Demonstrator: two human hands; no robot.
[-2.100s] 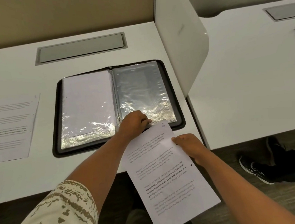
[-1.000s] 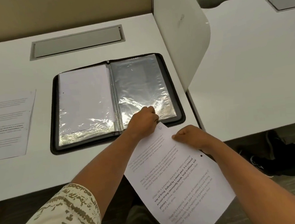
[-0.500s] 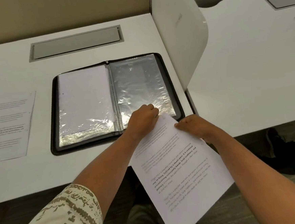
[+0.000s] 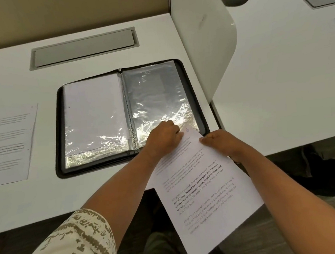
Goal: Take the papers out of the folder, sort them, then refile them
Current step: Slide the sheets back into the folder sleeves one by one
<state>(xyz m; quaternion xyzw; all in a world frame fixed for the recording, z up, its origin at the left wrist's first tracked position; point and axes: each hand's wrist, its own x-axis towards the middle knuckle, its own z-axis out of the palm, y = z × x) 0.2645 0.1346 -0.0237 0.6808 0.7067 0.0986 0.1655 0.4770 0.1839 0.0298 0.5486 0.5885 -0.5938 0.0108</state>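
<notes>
A black zip folder [image 4: 60, 135] lies open on the white desk [image 4: 107, 189], its clear plastic sleeves showing. The left sleeve [image 4: 93, 116] holds a white sheet; the right sleeve [image 4: 154, 95] looks empty. A printed sheet [image 4: 204, 194] marked "6" slants from the folder's near right corner out over the desk edge. My left hand [image 4: 163, 139] rests at the lower edge of the right sleeve, fingers curled by the sheet's top corner. My right hand [image 4: 222, 142] grips the sheet's upper right edge.
A pile of printed pages [image 4: 5, 145] lies at the left of the desk. A grey cable hatch [image 4: 84, 47] sits behind the folder. A white divider panel [image 4: 202, 40] stands right of it, with a second desk [image 4: 288, 67] beyond.
The sheet's top corner has moved up to the bottom edge of the right sleeve. My right hand has shifted forward along the sheet's edge; my left hand stays at the sleeve's opening.
</notes>
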